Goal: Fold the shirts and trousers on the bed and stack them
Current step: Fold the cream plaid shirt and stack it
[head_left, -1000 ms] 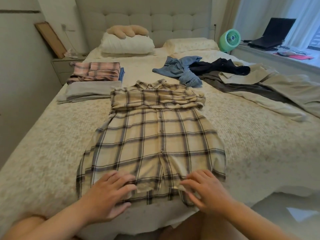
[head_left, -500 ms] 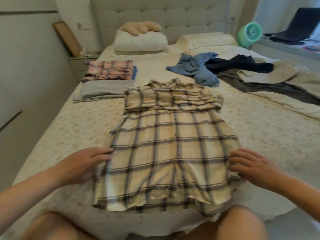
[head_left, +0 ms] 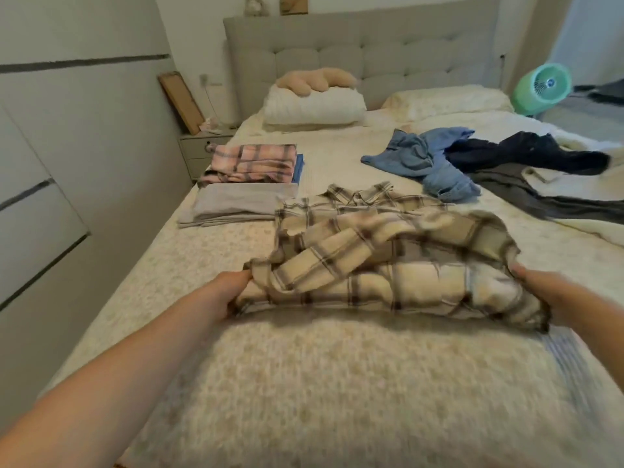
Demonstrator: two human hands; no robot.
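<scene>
Head view: your left hand [head_left: 233,295] and right hand [head_left: 553,298] each have fingers curled into the side edges of the cream plaid shirt [head_left: 388,265], holding its lower half lifted and bunched at the middle of the bed [head_left: 337,383]. Its collar end lies flat toward the headboard. Folded garments, a grey stack [head_left: 236,204] and a pink plaid one [head_left: 251,163], sit near the bed's left edge, while unfolded jeans [head_left: 425,160] and dark trousers [head_left: 526,157] lie toward the right edge.
</scene>
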